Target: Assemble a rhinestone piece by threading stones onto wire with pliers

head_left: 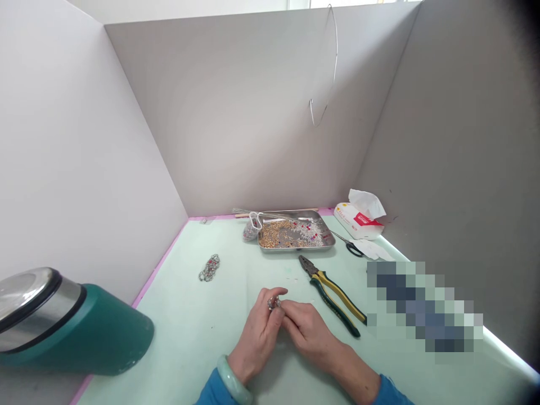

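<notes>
Between the thumb and fingers of my left hand (262, 323) is a small silvery beaded piece (273, 302). My right hand (307, 329) meets it there, fingers curled and pinched close against the piece and the left thumb. What the right fingertips grip is hidden. A jade-green bangle (233, 379) circles my left wrist. Pliers (333, 292) with green and yellow handles lie just beyond my right hand. Farther left rests a small heap of beaded chain (210, 268). Behind both hands, a metal tray (331, 243) contains gold, clear and red beads.
A large green flask (113, 332) occupies the left front. Beside the tray sits a small bag of beads (250, 230), with thin sticks (242, 215) along the back. At right are scissors (353, 249), a tissue pack (358, 220) and a blurred-out patch (426, 309). Grey panels (253, 112) enclose the table.
</notes>
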Demonstrator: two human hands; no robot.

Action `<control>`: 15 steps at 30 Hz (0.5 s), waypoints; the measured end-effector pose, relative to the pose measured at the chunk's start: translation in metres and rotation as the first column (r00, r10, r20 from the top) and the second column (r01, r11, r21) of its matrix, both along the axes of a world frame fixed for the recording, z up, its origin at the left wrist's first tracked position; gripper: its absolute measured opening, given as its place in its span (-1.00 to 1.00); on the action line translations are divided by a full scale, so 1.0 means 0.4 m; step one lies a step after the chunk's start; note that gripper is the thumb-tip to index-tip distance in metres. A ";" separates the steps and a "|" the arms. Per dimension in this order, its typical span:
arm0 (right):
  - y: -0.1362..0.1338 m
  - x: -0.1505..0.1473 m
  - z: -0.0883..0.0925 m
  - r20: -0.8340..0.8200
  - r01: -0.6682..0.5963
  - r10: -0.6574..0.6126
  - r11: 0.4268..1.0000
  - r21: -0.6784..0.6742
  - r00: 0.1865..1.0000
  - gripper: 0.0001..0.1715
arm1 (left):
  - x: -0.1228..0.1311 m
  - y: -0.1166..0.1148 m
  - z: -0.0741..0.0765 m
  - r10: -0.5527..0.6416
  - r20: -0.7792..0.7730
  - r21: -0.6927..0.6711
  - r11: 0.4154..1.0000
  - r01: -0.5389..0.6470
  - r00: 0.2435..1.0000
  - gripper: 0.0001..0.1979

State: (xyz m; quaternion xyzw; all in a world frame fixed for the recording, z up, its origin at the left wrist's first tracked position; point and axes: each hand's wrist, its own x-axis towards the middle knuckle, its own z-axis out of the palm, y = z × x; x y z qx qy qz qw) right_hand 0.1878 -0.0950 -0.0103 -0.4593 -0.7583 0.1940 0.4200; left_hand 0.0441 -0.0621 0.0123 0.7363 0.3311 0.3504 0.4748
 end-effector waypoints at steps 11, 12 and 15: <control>0.003 0.000 0.037 -0.214 -0.137 0.082 0.956 -0.261 0.973 -0.69 | 0.003 0.013 0.005 0.007 0.027 -0.116 0.993 -0.004 1.000 -0.70; 0.004 -0.001 0.033 -0.210 -0.114 0.058 0.957 -0.266 0.976 -0.67 | 0.003 0.016 0.006 0.021 0.045 -0.073 0.997 -0.018 0.999 -0.73; 0.004 0.000 0.020 -0.175 -0.055 0.007 0.961 -0.272 0.985 -0.64 | 0.000 0.025 0.010 0.068 0.122 0.013 0.997 -0.070 0.990 -0.81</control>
